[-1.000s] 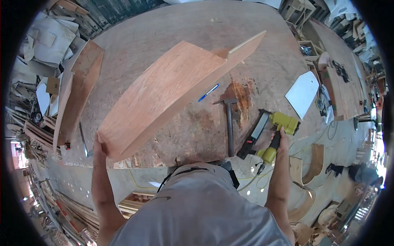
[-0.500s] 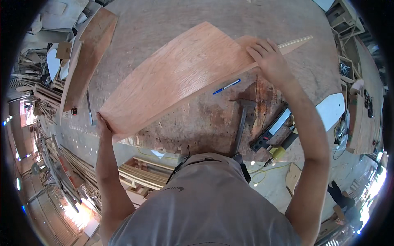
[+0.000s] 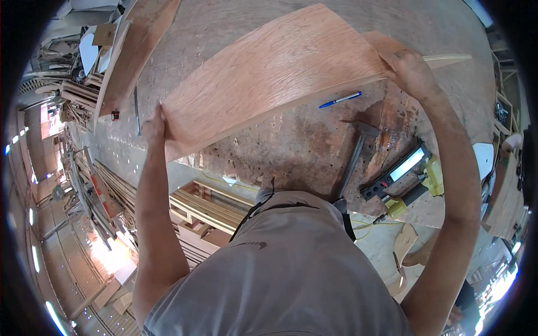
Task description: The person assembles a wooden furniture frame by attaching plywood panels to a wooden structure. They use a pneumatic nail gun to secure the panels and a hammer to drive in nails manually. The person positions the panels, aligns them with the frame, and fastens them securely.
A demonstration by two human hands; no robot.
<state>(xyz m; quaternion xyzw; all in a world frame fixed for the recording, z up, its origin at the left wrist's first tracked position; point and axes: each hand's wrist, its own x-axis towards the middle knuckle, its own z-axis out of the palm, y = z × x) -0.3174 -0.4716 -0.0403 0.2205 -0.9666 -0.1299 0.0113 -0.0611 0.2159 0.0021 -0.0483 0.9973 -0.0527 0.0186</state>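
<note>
A broad reddish plywood panel (image 3: 269, 67) with one curved long edge lies slantwise before me, above the workbench. My left hand (image 3: 154, 126) is closed round its lower left end, with some fingers hidden behind the board. My right hand (image 3: 413, 74) grips the panel's right corner, fingertips partly out of sight. Beside that hand, a narrower plywood piece (image 3: 454, 60) with a pale layered edge sticks out to the right. Just below the panel's near edge rests a blue pen (image 3: 340, 99).
On the stained workbench (image 3: 269, 151) lie a hammer (image 3: 352, 162), a black level-like tool (image 3: 400, 168) and a yellow-green and black tool (image 3: 431, 176). Another long plywood piece (image 3: 134, 61) stands at the far left, near a thin metal bar (image 3: 137, 112). Timber frames (image 3: 210, 207) sit below the bench edge.
The view has shifted, so bench things appear farther right. My right hand has changed from fingers laid over the panel's edge to a grip at its corner. The left hand keeps its hold.
</note>
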